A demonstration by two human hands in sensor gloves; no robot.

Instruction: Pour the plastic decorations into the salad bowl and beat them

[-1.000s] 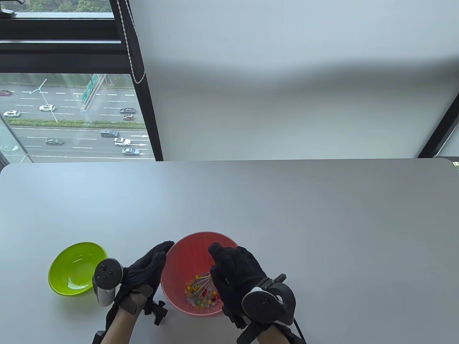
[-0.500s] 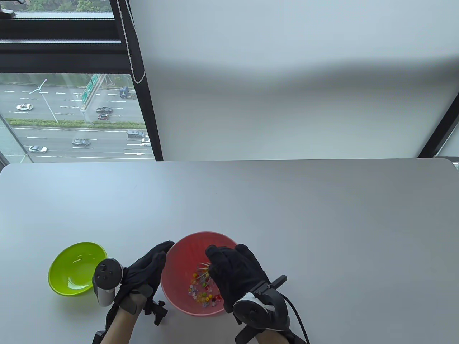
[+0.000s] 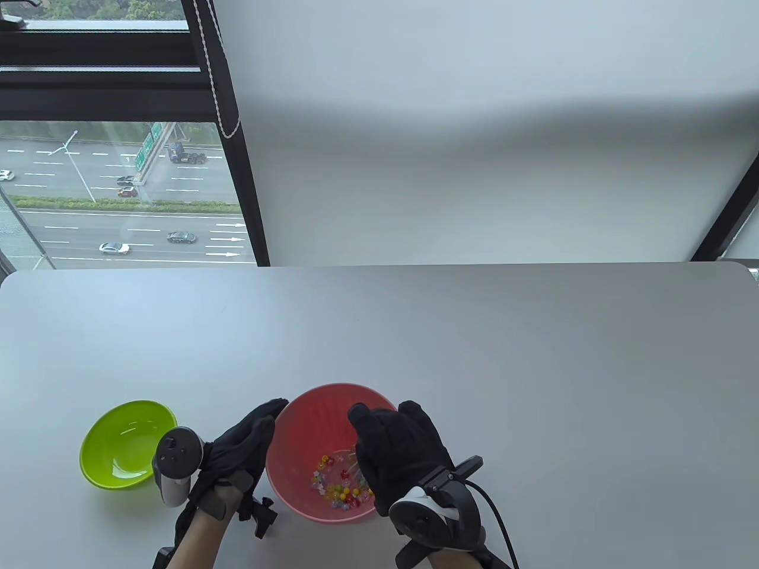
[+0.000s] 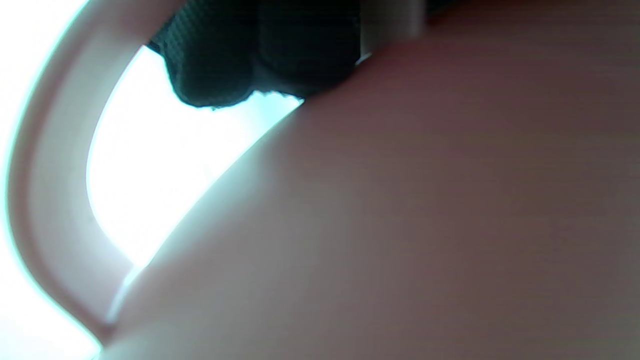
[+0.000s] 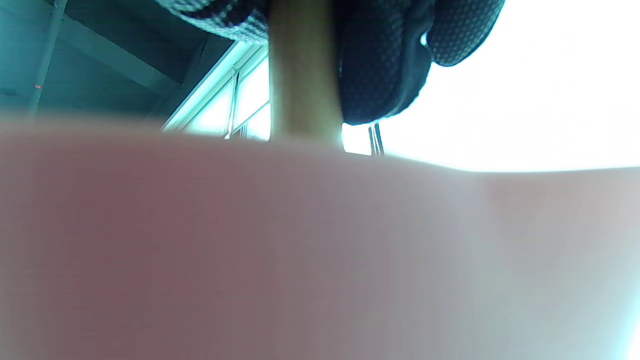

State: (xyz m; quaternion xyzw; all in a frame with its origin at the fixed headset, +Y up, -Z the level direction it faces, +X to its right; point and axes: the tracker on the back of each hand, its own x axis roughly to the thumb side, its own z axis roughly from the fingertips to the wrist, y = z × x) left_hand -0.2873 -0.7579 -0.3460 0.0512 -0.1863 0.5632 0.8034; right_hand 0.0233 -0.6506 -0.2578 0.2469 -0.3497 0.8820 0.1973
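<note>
The pink salad bowl (image 3: pixel 305 406) stands near the table's front edge, with colourful plastic decorations (image 3: pixel 337 491) scattered on its bottom. My right hand (image 3: pixel 396 446) hovers over the bowl's right half and grips a whisk (image 3: pixel 350 463), whose wires dip among the decorations. The right wrist view shows the whisk's wooden handle (image 5: pixel 305 75) between my gloved fingers (image 5: pixel 385 65) above the bowl's wall (image 5: pixel 300 250). With straight fingers, my left hand (image 3: pixel 248 437) lies against the bowl's outer left side. In the left wrist view its fingertips (image 4: pixel 250 55) sit at the bowl's wall (image 4: pixel 400 225).
An empty lime-green bowl (image 3: pixel 127 441) sits left of my left hand. The grey table (image 3: pixel 474 344) stretches back to a window and a white wall. A cable trails from my right wrist tracker (image 3: pixel 436 518).
My right hand has swung the whisk from the bowl's near middle up and then to the right. The decorations have shifted and spread. The left hand has stayed put.
</note>
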